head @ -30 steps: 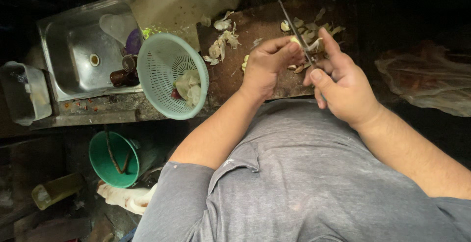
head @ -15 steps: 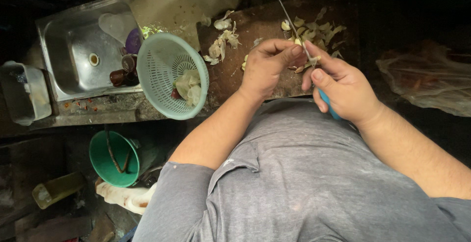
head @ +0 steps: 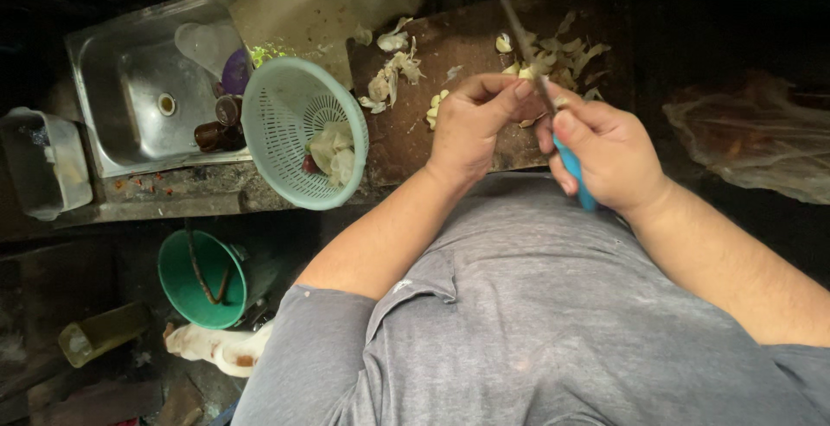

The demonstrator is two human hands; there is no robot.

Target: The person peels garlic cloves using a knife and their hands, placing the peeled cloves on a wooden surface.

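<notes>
Change: over the last second our right hand [head: 609, 154] has drawn back toward the body, so the blue handle of the knife [head: 553, 123] now shows below the fist; a second ago the fingers hid it.
Left hand: our left hand [head: 471, 128] stays curled tight, fingertips pinched on a small pale piece, likely a garlic clove [head: 526, 73], right at the blade.
Right hand: closed around the knife handle, thumb up along it, the thin dark blade slanting away over the board.
What it means: we judge the peeling is mid-stroke, with the clove held up above the board between both hands.
Peelings: a heap of pale skins [head: 562, 54] lies beyond the hands; a smaller heap [head: 391, 76] and a few peeled cloves [head: 435, 106] lie to the left.
Surface: a dark, worn wooden cutting board [head: 467, 41] on the desk.
Basket: a pale green plastic basket [head: 294, 102] sits tilted at the board's left edge, scraps inside.
Room: dim; a steel sink [head: 130, 89] holds cups, a green bucket [head: 186, 288] stands on the floor below, and a plastic bag [head: 761, 141] lies at right.
</notes>
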